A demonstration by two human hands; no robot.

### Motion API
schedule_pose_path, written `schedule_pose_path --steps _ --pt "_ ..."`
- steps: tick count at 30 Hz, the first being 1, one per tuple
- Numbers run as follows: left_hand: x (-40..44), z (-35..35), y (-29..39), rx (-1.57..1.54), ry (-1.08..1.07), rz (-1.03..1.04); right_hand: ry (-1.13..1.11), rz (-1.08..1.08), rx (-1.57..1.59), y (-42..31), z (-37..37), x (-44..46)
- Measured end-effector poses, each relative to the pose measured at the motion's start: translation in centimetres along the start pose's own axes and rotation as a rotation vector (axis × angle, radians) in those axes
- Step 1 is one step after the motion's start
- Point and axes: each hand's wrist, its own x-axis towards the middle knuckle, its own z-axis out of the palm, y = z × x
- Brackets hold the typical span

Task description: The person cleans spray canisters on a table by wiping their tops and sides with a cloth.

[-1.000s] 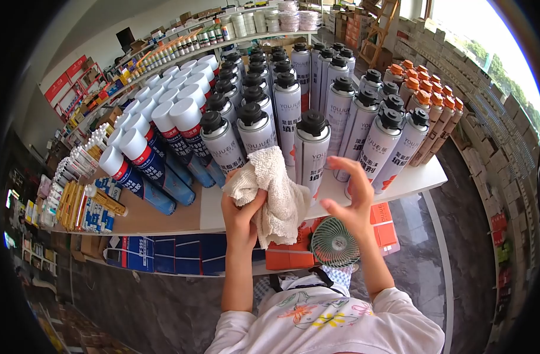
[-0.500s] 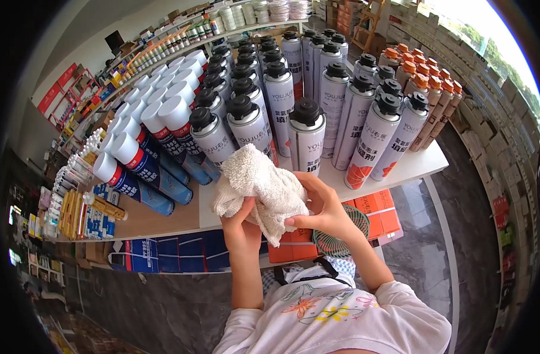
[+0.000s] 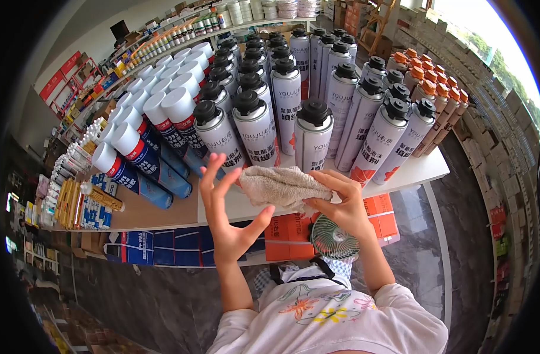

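Note:
A crumpled off-white cloth (image 3: 285, 187) is held up over the front edge of the white table (image 3: 420, 169). My right hand (image 3: 341, 200) pinches its right end between thumb and fingers. At the cloth's left end, my left hand (image 3: 228, 215) is spread, thumb and fingers apart, holding nothing. Just behind the cloth stands a silver-white can with a black cap (image 3: 314, 135). More such cans (image 3: 252, 127) stand in rows behind and to both sides.
Blue cans with white caps (image 3: 143, 165) lean at the left, beside gold tubes (image 3: 75, 203). Brown cans with orange caps (image 3: 441, 112) stand at the right. Below the tabletop are orange boxes (image 3: 288, 237), blue boxes (image 3: 181, 246) and a green fan (image 3: 335, 237).
The cloth has gone from an upright bundle to a flatter, sideways fold. My left hand has let go of it and opened, while my right hand has closed on its right end.

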Motion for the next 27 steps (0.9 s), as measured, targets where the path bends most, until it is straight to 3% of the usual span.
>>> schedule_pose_path --steps 2,4,6,8,11,15,16,18,19,20,22,26,27 --pt "1.6 -0.5 1.6 0.339 -0.418 0.152 -0.025 -0.053 -0.024 -0.4 0.0 0.0" --pt "2.2 0.1 2.3 0.354 -0.504 0.172 -0.046 -0.109 -0.050 -0.9 -0.2 -0.1" --pt "1.9 0.7 1.9 0.304 -0.738 0.053 -0.144 -0.142 -0.101 -1.6 -0.3 -0.3" --pt "1.4 1.2 1.3 0.262 -0.757 -0.037 -0.169 -0.160 -0.113 -1.5 -0.2 -0.5" --pt "-0.1 2.4 -0.9 -0.167 -0.716 -0.126 -0.238 -0.298 -0.154 -0.7 -0.3 -0.6" --pt "-2.0 3.4 -2.0 -0.334 -0.622 -0.279 -0.288 -0.253 -0.214 -1.4 -1.0 -0.3" --pt "-1.9 3.5 -2.0 -0.338 -0.628 -0.273 -0.222 -0.315 -0.212 -1.7 -1.3 0.0" --pt "-1.5 3.8 -1.9 -0.342 -0.372 -0.346 -0.154 -0.380 -0.215 -1.7 -1.9 0.7" --pt "-0.6 3.9 -1.9 -0.275 -0.259 -0.343 0.060 -0.345 -0.216 -1.4 -2.2 1.1" --pt "0.9 4.0 -2.1 -0.191 -0.149 -0.256 0.272 -0.309 -0.214 -0.9 -2.4 1.6" --pt "3.9 4.2 -0.2 -0.193 0.045 -0.192 0.488 -0.181 -0.134 1.0 -2.2 3.5" --pt "8.0 5.2 1.0 0.141 0.102 0.161 0.412 -0.089 -0.227 3.5 -0.5 6.2" --pt "8.3 5.8 0.9 0.148 0.081 0.157 0.416 -0.115 -0.264 4.0 0.1 6.7"
